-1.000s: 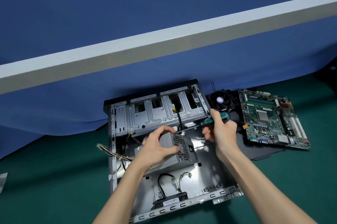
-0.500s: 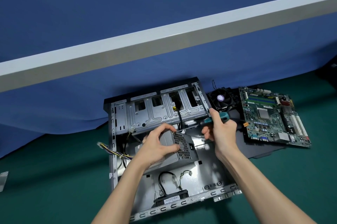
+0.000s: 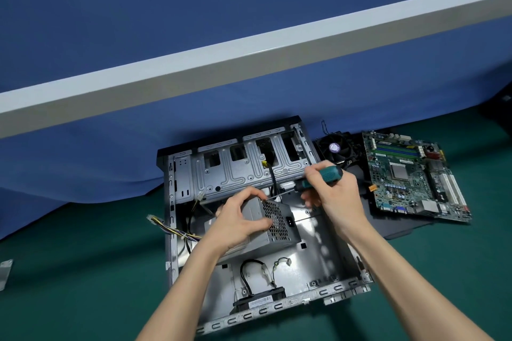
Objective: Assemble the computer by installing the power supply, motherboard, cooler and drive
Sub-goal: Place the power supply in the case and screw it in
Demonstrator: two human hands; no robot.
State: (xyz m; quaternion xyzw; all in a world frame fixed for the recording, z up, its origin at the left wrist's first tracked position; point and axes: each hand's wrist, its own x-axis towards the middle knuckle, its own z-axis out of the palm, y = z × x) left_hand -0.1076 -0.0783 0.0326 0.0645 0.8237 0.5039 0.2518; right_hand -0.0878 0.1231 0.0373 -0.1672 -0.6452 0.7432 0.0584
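An open grey computer case (image 3: 321,246) lies on the green mat. Inside it sits the grey power supply (image 3: 277,224) with a mesh end. My left hand (image 3: 238,218) grips the top of the power supply. My right hand (image 3: 335,196) holds a teal-handled screwdriver (image 3: 324,175), whose tip meets the power supply's upper corner by my left fingers. The green motherboard (image 3: 410,177) lies to the right of the case, and the black cooler fan (image 3: 335,148) sits between them.
A drive cage (image 3: 243,171) spans the far end of the case. Coloured cables (image 3: 171,229) trail out on the left side. A black panel (image 3: 393,227) lies under the motherboard. A small metal plate (image 3: 5,271) is at the far left. Blue cloth hangs behind.
Both hands stay on the power supply and the screwdriver. The right hand's grip on the handle has turned slightly; the tip stays at the corner.
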